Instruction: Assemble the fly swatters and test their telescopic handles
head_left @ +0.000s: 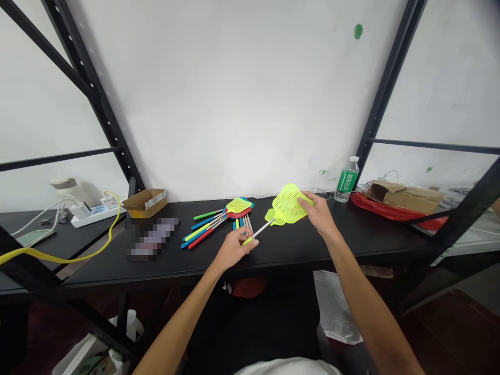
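Note:
My left hand (234, 249) grips the handle of a yellow-green fly swatter (288, 205) near its yellow end. My right hand (317, 212) holds the swatter's mesh head at its right edge, with the fingers partly covering it. The swatter lies tilted across the black desk (312, 245), its metal shaft running between my hands. To the left of the swatter lies a fanned pile of several fly swatters (222, 221) with green, blue, yellow and red handles. Their heads overlap, and part of the pile is hidden beneath others.
A cardboard box (145, 203) and a blurred object (153, 238) sit left on the desk. Farther left are a power strip (96, 212) and yellow cable (105, 229). A water bottle (347, 179), a red bag (390, 210) and a brown package (404, 197) stand right. Black shelf uprights flank the desk.

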A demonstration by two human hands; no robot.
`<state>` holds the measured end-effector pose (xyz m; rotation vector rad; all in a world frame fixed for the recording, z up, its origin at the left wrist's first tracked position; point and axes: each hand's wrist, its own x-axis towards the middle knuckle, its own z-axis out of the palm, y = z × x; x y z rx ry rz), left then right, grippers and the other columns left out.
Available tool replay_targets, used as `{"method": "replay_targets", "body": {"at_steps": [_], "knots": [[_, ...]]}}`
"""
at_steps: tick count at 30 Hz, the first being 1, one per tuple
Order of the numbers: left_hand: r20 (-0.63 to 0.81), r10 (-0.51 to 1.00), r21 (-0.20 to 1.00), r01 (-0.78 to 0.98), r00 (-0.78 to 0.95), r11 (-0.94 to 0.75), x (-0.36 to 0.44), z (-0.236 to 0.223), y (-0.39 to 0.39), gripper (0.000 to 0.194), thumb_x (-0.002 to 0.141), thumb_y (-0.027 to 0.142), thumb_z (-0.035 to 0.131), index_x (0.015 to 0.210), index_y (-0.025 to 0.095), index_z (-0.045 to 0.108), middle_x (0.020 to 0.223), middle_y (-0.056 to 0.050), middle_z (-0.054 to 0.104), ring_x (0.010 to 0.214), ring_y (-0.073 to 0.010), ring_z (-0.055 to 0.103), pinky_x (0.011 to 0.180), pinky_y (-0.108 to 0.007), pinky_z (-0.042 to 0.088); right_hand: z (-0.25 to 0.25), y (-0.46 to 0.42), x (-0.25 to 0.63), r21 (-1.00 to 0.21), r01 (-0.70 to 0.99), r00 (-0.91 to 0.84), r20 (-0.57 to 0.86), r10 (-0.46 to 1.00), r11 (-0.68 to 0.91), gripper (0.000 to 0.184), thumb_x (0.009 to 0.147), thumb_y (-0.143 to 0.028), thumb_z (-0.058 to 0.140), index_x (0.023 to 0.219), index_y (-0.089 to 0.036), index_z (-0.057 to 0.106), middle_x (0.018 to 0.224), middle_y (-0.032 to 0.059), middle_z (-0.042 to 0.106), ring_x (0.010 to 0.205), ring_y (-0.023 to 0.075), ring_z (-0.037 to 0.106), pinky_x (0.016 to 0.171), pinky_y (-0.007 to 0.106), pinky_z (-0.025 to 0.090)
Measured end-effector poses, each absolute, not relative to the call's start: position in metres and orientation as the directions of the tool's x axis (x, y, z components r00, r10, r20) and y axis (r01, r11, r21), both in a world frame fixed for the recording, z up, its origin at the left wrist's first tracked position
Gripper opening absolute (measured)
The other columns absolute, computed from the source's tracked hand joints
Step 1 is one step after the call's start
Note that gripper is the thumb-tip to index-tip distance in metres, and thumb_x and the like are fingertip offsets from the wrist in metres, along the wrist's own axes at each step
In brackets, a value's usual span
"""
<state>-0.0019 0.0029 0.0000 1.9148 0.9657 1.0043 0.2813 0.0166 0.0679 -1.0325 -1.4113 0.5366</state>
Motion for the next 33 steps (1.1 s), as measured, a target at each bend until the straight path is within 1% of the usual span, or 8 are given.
{"method": "replay_targets", "body": {"at_steps": [7, 12, 18, 22, 27, 29, 31, 33], "knots": [[0.305, 0.86, 0.854, 0.282, 0.41, -0.437, -0.002, 0.002, 0.001, 0.03, 0.086, 0.047, 0.064, 0.093, 0.02, 0.054, 0.058, 0.006, 0.053, 0.055, -0.0117, 0.055, 0.058, -0.022, 0.038, 0.069, 0.018, 0.289, -0.83, 0.248, 0.192, 0.548, 0.814, 0.5, 0.046, 0.081, -0.047, 0.063, 0.114, -0.016, 0.072, 0.091, 0.0088, 0.073, 0.067, 0.0216, 0.065, 0.047, 0.027, 0.049], [0.31, 0.861, 0.843, 0.302, 0.402, -0.444, -0.002, 0.003, 0.0, 0.031, 0.087, 0.049, 0.063, 0.093, 0.019, 0.058, 0.056, 0.006, 0.052, 0.055, -0.012, 0.054, 0.059, -0.023, 0.038, 0.069, 0.021, 0.299, -0.817, 0.266, 0.261, 0.572, 0.778, 0.512, 0.042, 0.08, -0.046, 0.065, 0.109, -0.016, 0.074, 0.086, 0.0077, 0.074, 0.074, 0.0233, 0.067, 0.059, 0.031, 0.053], [0.329, 0.852, 0.846, 0.274, 0.407, -0.458, -0.002, 0.003, 0.001, 0.029, 0.088, 0.046, 0.062, 0.092, 0.018, 0.06, 0.057, 0.005, 0.052, 0.055, -0.0114, 0.053, 0.059, -0.023, 0.038, 0.067, 0.023, 0.3, -0.823, 0.266, 0.266, 0.563, 0.783, 0.502, 0.043, 0.081, -0.047, 0.064, 0.11, -0.016, 0.073, 0.092, 0.009, 0.074, 0.073, 0.0238, 0.067, 0.059, 0.032, 0.053], [0.357, 0.834, 0.844, 0.237, 0.421, -0.481, -0.002, 0.005, 0.0, 0.028, 0.09, 0.045, 0.06, 0.085, 0.017, 0.058, 0.058, 0.005, 0.051, 0.055, -0.0108, 0.051, 0.058, -0.023, 0.037, 0.066, 0.023, 0.295, -0.796, 0.308, 0.274, 0.599, 0.753, 0.521, 0.041, 0.083, -0.045, 0.062, 0.107, -0.014, 0.075, 0.098, 0.0105, 0.075, 0.083, 0.026, 0.068, 0.07, 0.035, 0.054], [0.377, 0.83, 0.836, 0.234, 0.412, -0.496, -0.003, 0.005, -0.002, 0.029, 0.09, 0.045, 0.059, 0.084, 0.017, 0.059, 0.061, 0.003, 0.054, 0.056, -0.011, 0.051, 0.058, -0.023, 0.037, 0.065, 0.021, 0.293, -0.717, 0.442, 0.258, 0.677, 0.689, 0.539, 0.041, 0.086, -0.044, 0.058, 0.109, -0.014, 0.074, 0.102, 0.0117, 0.074, 0.094, 0.0295, 0.068, 0.083, 0.04, 0.052], [0.383, 0.833, 0.832, 0.244, 0.4, -0.499, -0.004, 0.005, -0.002, 0.03, 0.09, 0.046, 0.059, 0.084, 0.017, 0.059, 0.062, 0.003, 0.054, 0.056, -0.0114, 0.051, 0.058, -0.024, 0.037, 0.065, 0.02, 0.292, -0.708, 0.469, 0.245, 0.678, 0.693, 0.528, 0.042, 0.087, -0.045, 0.057, 0.111, -0.014, 0.073, 0.103, 0.012, 0.074, 0.095, 0.0301, 0.067, 0.081, 0.041, 0.054], [0.385, 0.836, 0.83, 0.25, 0.39, -0.499, -0.004, 0.004, -0.002, 0.031, 0.09, 0.048, 0.059, 0.084, 0.017, 0.059, 0.062, 0.003, 0.053, 0.057, -0.0117, 0.05, 0.058, -0.024, 0.037, 0.066, 0.018, 0.292, -0.733, 0.452, 0.241, 0.649, 0.721, 0.509, 0.044, 0.087, -0.046, 0.056, 0.114, -0.015, 0.072, 0.104, 0.0121, 0.073, 0.09, 0.0298, 0.068, 0.07, 0.039, 0.056], [0.388, 0.839, 0.832, 0.248, 0.381, -0.497, -0.004, 0.004, -0.002, 0.032, 0.09, 0.049, 0.059, 0.085, 0.017, 0.059, 0.062, 0.003, 0.052, 0.057, -0.0118, 0.05, 0.058, -0.024, 0.038, 0.066, 0.017, 0.29, -0.771, 0.402, 0.242, 0.61, 0.755, 0.494, 0.046, 0.086, -0.048, 0.057, 0.115, -0.016, 0.072, 0.101, 0.0121, 0.073, 0.081, 0.0283, 0.068, 0.057, 0.035, 0.055]]}}
